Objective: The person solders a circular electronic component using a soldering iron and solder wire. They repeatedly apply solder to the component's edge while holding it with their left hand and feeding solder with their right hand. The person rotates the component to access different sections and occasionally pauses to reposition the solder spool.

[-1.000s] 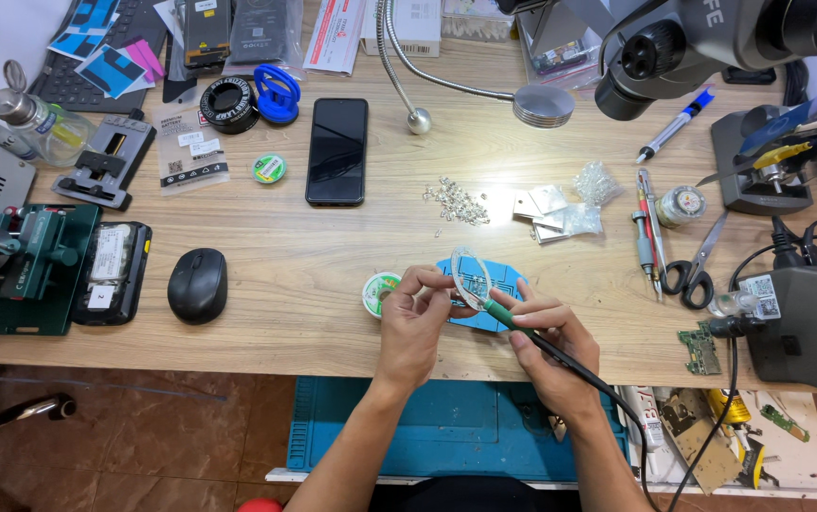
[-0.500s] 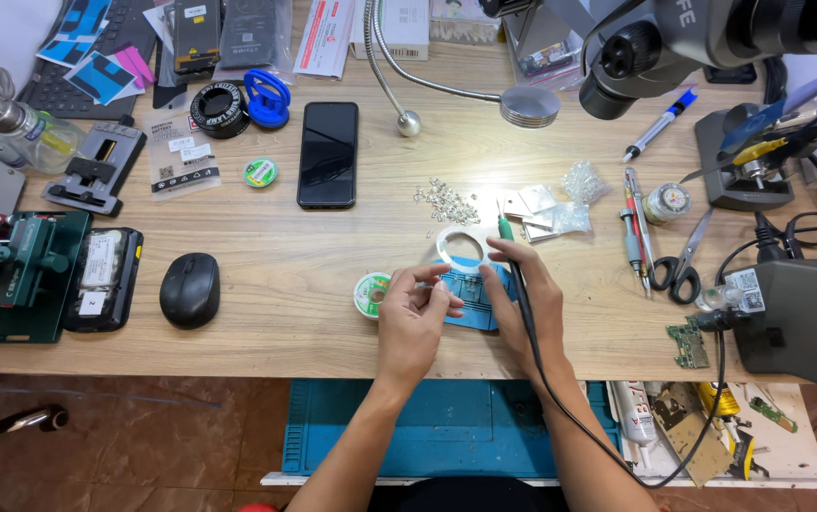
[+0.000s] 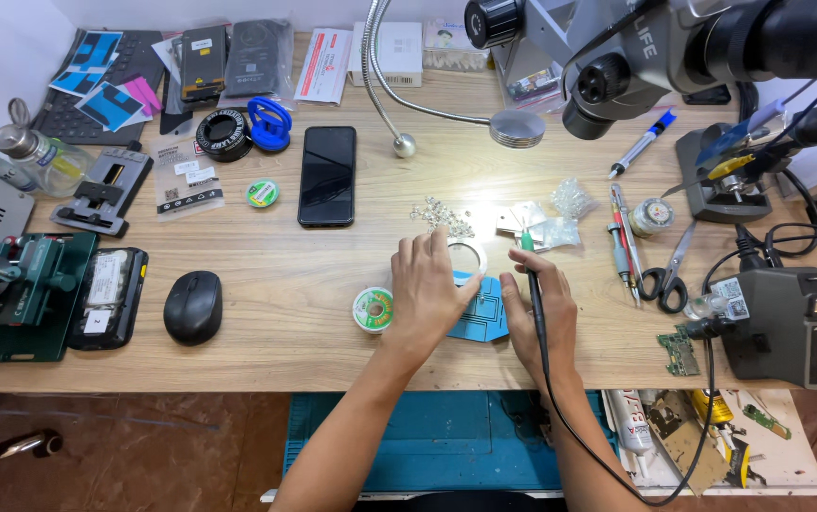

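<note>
My left hand (image 3: 430, 292) lies flat on a blue mat (image 3: 482, 315) on the wooden desk (image 3: 276, 332), its fingers spread toward a pile of small metal parts (image 3: 442, 217) and a clear tape ring (image 3: 470, 254). My right hand (image 3: 541, 313) grips a black soldering iron (image 3: 531, 284) with a green collar, tip pointing away from me, its cable running back toward me. A green-labelled solder wick spool (image 3: 372, 309) sits just left of my left hand.
A black phone (image 3: 327, 175), black mouse (image 3: 192, 306), green clamp fixture (image 3: 20, 289), microscope head (image 3: 636, 47), soldering station (image 3: 807, 318), tweezers and scissors (image 3: 664, 270), small plastic bags (image 3: 551, 223) and a circuit board (image 3: 679, 353) surround the work spot.
Both hands moved away from me across the blue mat. The iron swung from lying sideways to pointing away, and my left hand flattened with its fingers reaching toward the metal parts.
</note>
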